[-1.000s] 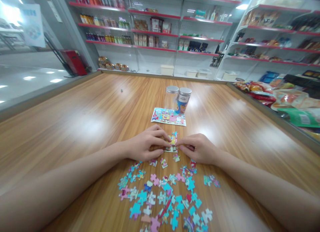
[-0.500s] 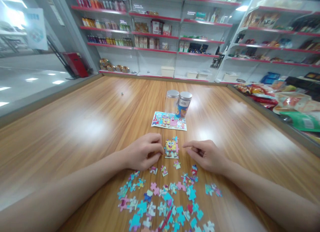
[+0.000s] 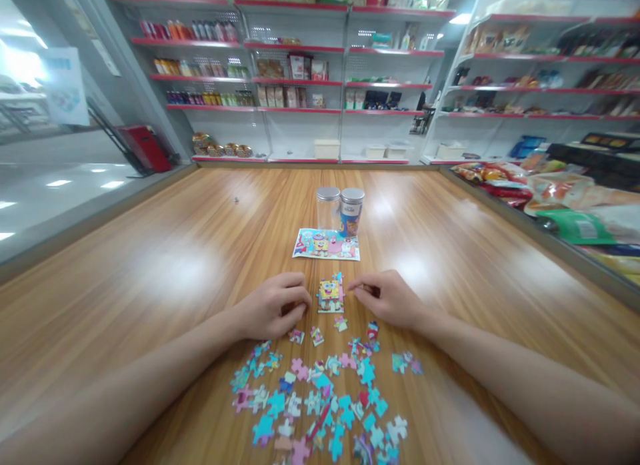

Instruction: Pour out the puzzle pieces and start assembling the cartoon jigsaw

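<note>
Fingers (image 3: 299, 297) of the left hand (image 3: 273, 309) are curled in, knuckles up, with the tips just beside the left edge of the joined puzzle block (image 3: 331, 295). Whether they pinch a piece, I cannot tell. On the other side the right hand (image 3: 393, 301) mirrors it: its fingers (image 3: 361, 286) are bunched, thumb and forefinger close together and aimed at the block's right edge, a sliver of tabletop (image 3: 175, 265) showing between. Whether anything is held there is too small to make out.

The only lettering near the hands is on the blue-labelled jar (image 3: 352, 215), and it is too small to read. The poster (image 3: 65, 85) in the upper left of the frame is a blur.

The block sits dead centre of the frame, flat on the wood, between the two hands. It is a little taller than wide, its long axis running straight up the frame, away from the person. The yellow cartoon figure on it stands upright to the viewer, and one piece juts out at the block's upper right corner.

Just below it the loose pieces (image 3: 320, 398) fan out toward the bottom edge, mostly blue and pink. Above it lies the picture sheet (image 3: 326, 244), long side across the frame, and behind that the clear jar (image 3: 328, 208) stands touching the blue-labelled one, both with silver lids. Shelves (image 3: 300, 51) fill the top of the frame, and snack bags (image 3: 565, 198) crowd the right.
</note>
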Available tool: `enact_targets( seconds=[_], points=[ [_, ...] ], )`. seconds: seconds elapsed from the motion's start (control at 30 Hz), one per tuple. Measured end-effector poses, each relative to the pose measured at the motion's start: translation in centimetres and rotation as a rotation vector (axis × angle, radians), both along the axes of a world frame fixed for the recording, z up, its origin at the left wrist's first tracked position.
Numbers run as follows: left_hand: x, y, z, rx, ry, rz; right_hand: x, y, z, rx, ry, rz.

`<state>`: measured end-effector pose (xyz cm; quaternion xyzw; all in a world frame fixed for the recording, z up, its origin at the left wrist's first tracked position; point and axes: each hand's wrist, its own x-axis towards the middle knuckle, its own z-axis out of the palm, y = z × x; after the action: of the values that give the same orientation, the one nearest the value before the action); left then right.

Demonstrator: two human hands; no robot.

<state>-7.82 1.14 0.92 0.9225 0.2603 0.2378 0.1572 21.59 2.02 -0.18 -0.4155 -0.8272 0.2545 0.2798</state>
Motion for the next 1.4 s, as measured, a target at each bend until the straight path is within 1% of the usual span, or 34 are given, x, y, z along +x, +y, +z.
enact_targets(
  seconds=[0.13,0.27,0.37,0.5,0.63,0.73,0.8,0.87,1.0,1.13,1.4],
  points=[
    [0.1,0.2,0.0,0.033,-0.003,-0.023,-0.6,0.6,0.0,-0.05,0.067,-0.03],
    [-0.2,0.8,-0.2,0.088,-0.114,-0.026,-1.0,1.1,0.1,-0.068,0.097,-0.046],
    [-0.5,1.3,-0.3,0.117,-0.152,-0.014,-1.0,1.2,0.1,-0.075,0.095,-0.051],
    [-0.7,1.4,-0.2,0.1,-0.183,-0.01,-0.8,0.9,0.1,-0.098,0.079,-0.042],
    [-1.0,1.1,0.0,0.04,-0.113,-0.038,-0.6,0.7,0.5,-0.145,0.127,-0.027],
    [-1.2,1.0,0.1,0.035,-0.135,0.034,-0.5,0.7,0.8,-0.212,0.19,-0.018],
    [-1.3,1.0,0.1,0.042,-0.156,0.082,-0.4,0.7,0.8,-0.23,0.206,-0.019],
    [-1.3,1.0,0.0,0.041,-0.134,0.077,-0.3,0.6,0.7,-0.219,0.196,-0.02],
    [-1.2,1.1,-0.3,0.04,-0.068,0.002,-0.1,0.2,0.6,-0.168,0.143,-0.018],
    [-1.1,1.3,-0.5,0.026,-0.056,0.006,-0.1,0.0,0.5,-0.134,0.104,0.011],
    [-0.5,1.2,-0.1,0.002,0.046,-0.124,-0.1,-0.5,0.3,-0.077,0.059,0.051]
  ],
)
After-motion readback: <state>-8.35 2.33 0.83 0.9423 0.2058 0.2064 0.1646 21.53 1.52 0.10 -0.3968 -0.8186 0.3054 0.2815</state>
